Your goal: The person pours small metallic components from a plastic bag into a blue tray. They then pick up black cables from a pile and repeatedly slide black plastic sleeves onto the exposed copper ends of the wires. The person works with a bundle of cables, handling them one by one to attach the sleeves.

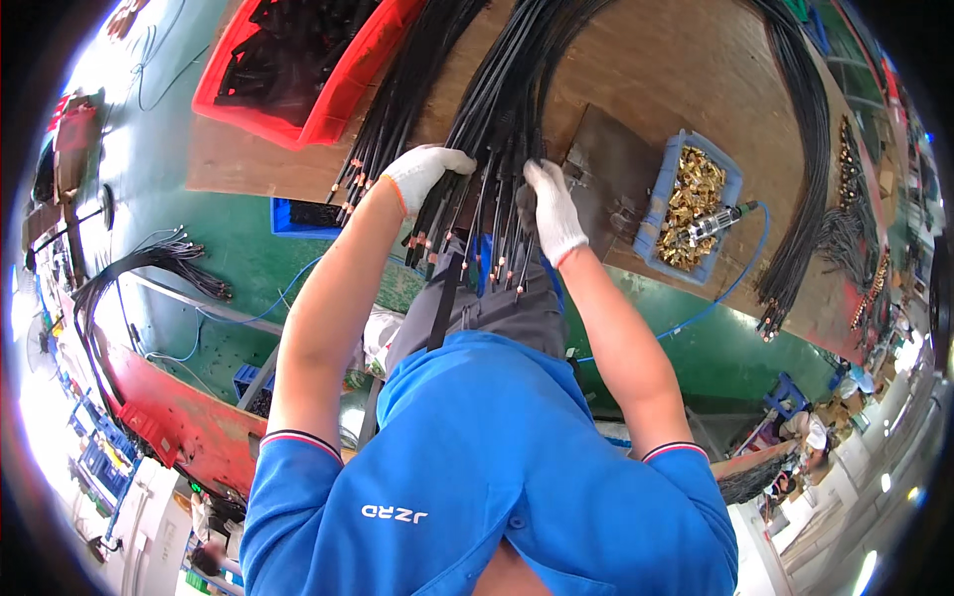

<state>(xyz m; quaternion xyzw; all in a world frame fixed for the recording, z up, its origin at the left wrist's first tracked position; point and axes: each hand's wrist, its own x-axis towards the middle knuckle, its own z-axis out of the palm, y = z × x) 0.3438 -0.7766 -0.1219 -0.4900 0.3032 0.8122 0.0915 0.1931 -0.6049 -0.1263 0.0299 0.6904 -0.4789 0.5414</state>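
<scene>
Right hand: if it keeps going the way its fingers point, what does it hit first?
The right hand points up-picture into the bundle of black cables it already touches, so more cable comes first. The dark metal plate lies just beside; depth is unclear.

No packages, labels, signs or screens clearly discernible anywhere in view.

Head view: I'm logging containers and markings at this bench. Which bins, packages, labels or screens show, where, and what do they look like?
Red plastic bin: top left on the wooden bench, rectangular, holding black parts.
Blue plastic bin: right of the right hand, rectangular, full of brass-coloured terminals.
Small blue tray: below the bench edge, left of the left hand.
Shirt lettering: small, white on blue.
No screens or signs clearly visible.
</scene>
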